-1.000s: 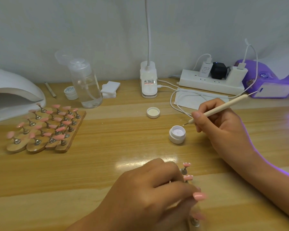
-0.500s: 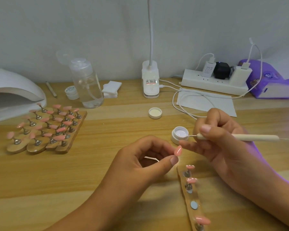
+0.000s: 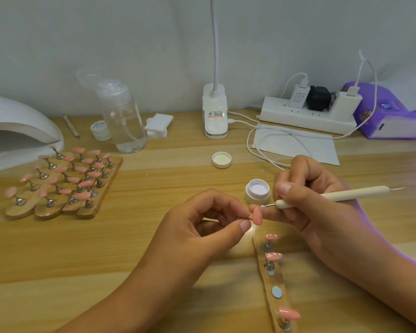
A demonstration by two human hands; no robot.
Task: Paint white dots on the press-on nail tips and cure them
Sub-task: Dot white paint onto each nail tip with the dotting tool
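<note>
- While the left hand (image 3: 202,224) pinches a pink nail tip (image 3: 258,216) between thumb and forefinger, the tip juts out at 3 o'clock from that pinch, its long axis running roughly 12 to 6 o'clock.
- The right hand (image 3: 317,205) grips a cream dotting tool (image 3: 334,195) like a pen. Its shaft lies 3 to 9 o'clock, and its ball end is just beside the nail tip's upper edge, at 1 o'clock.
- Whether ball and nail touch cannot be told.
- An open jar of white gel (image 3: 257,192) stands near, at 12 o'clock.
- A wooden strip (image 3: 277,306) of other tips lies at 6 o'clock.
- The dot likely needs only a small dip toward 7 o'clock.
</note>
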